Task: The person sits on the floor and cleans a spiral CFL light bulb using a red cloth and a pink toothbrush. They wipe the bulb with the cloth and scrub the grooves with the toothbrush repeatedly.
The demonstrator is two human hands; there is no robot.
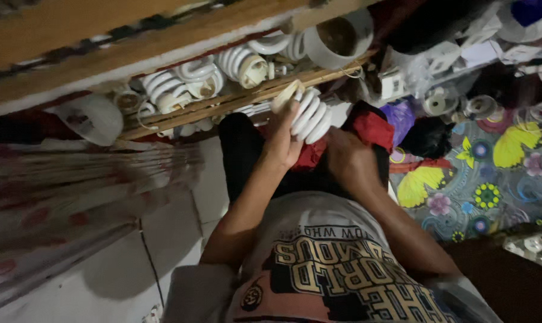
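From my remote seat, I see the left hand (283,140) raised, its grip closed around a white spiral bulb (310,116) by the coils. The right hand (348,158) sits just right of it and lower, its grip curled on a red cloth (372,128) lying in the lap. Just beyond the bulb, a wooden shelf (235,98) carries more spiral bulbs (187,78). Further right of both hands spreads a flowered cloth (486,179) under scattered small parts.
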